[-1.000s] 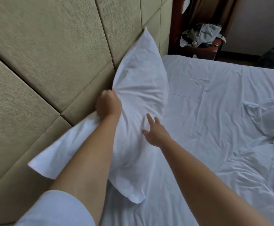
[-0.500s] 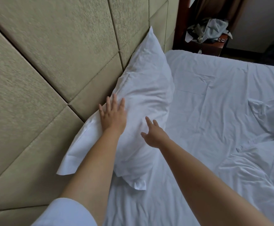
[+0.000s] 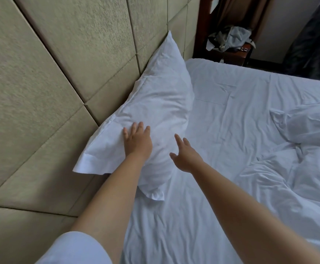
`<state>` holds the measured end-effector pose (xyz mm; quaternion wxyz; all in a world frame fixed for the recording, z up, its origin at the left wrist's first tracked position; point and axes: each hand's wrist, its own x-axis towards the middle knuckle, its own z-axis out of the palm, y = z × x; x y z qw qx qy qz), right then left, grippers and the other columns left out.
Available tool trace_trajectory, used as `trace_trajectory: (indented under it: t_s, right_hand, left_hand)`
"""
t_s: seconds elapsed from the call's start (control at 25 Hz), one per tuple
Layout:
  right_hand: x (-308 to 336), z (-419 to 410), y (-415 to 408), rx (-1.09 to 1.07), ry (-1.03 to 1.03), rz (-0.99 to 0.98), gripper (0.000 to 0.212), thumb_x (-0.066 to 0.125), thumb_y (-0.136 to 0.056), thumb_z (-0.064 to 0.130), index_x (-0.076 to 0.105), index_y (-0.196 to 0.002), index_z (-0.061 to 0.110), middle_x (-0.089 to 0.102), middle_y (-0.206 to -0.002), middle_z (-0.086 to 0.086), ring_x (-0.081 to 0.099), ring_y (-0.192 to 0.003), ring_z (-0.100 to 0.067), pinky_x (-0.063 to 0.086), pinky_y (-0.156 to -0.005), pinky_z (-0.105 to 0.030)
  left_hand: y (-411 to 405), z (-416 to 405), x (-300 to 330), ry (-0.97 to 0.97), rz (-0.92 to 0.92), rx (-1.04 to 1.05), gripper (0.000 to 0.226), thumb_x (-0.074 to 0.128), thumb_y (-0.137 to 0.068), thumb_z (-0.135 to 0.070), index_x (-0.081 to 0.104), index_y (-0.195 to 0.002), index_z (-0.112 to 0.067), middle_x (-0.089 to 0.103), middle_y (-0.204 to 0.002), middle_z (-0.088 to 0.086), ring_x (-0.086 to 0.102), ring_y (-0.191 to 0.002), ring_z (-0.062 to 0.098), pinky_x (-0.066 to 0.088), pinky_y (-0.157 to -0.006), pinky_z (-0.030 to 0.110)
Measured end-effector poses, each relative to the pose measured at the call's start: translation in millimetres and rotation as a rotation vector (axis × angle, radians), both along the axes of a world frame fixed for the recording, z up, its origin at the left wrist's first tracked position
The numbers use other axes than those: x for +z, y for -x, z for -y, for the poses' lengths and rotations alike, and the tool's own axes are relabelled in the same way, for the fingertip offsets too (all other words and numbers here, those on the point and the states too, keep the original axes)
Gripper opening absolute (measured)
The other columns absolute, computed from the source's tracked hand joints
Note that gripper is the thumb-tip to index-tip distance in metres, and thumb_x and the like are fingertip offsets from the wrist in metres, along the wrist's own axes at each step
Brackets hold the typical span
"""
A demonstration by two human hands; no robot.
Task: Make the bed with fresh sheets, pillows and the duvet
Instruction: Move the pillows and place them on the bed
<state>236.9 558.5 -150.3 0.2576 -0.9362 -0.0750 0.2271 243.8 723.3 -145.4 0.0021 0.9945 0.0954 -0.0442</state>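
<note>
At the far left we saw the padded headboard (image 3: 63, 77), its beige panels rising beside the bed. Against it leaned the white pillow (image 3: 155, 115), one long edge on the sheet (image 3: 231, 130) and its top corner pointing up along the panels. Our left hand (image 3: 137, 143) lay flat on the pillow's lower half, fingers straight and spread, a loose grip that clasped nothing. Just to the right, our right hand (image 3: 185, 156) hovered near the pillow's edge with fingers extended and relaxed, its grip likewise open; we could not tell whether it touched the fabric. Further right the sheet covered the mattress with shallow creases, and the crumpled white duvet (image 3: 298, 149) lay bunched at the right side. Beyond the bed's far corner, a dark wooden nightstand (image 3: 237, 56) carried a heap of grey clothing (image 3: 231, 38).
</note>
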Motion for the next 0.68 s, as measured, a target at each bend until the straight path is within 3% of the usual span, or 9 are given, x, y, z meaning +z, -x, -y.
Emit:
trace_trajectory:
  t_s: [0.2,0.44,0.68]
  right_hand:
    - [0,53,44,-0.038,0.010,0.016,0.071,0.043,-0.099,0.034,-0.004,-0.152,0.029,0.001,-0.160,-0.006,0.033,-0.137,-0.029,0.036,-0.104,-0.041]
    - [16,138,109,-0.083,-0.021,0.058,0.071,0.043,-0.098,0.032,-0.002,-0.152,0.027,0.005,-0.160,-0.007,0.035,-0.136,-0.030,0.037,-0.104,-0.041]
    - [39,237,190,-0.061,-0.030,0.109,0.069,0.044,-0.098,0.033,0.002,-0.153,0.025,0.005,-0.160,-0.009,0.027,-0.140,-0.031,0.028,-0.111,-0.041]
  left_hand:
    - [40,50,0,0.062,-0.038,-0.042,0.045,0.033,-0.098,-0.017,0.034,-0.143,-0.020,0.036,-0.148,0.001,0.031,-0.136,0.020,0.015,-0.116,0.046]
    - [119,148,23,0.119,0.005,-0.107,0.044,0.035,-0.095,-0.010,0.041,-0.139,-0.016,0.046,-0.140,0.002,0.039,-0.130,0.022,0.023,-0.112,0.038]
    - [217,251,60,0.264,0.063,-0.008,0.046,0.035,-0.094,-0.008,0.043,-0.139,-0.016,0.048,-0.137,0.004,0.044,-0.124,0.025,0.041,-0.094,0.036]
